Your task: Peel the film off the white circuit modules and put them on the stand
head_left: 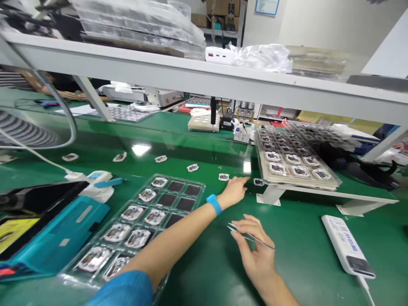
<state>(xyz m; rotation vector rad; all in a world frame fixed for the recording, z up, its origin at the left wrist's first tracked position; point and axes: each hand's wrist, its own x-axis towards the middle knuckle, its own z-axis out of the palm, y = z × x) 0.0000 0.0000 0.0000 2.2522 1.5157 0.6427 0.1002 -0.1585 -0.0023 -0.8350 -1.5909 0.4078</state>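
Note:
My left hand [234, 192], with a blue band [213, 204] on the wrist, reaches forward over the green table, index finger stretched out and nothing visible in it. Its fingertip is close to a small white-framed part with a dark centre [258, 182], apart from it as far as I can see. Just left of the fingers lies a similar part [223, 177]. My right hand [255, 250] holds metal tweezers [267, 245] between thumb and fingers, tips pointing left. Under my left forearm is a clear compartment tray [200, 196], partly filled with such parts; the forearm hides some of its compartments.
More parts [192, 168] lie spaced out in a row leftward. A stack of filled trays [330, 183] rests on a low raised stand [274, 196]. A white power bank [344, 244] with a cable lies right, a teal device [68, 236] left. A shelf beam [223, 80] crosses overhead.

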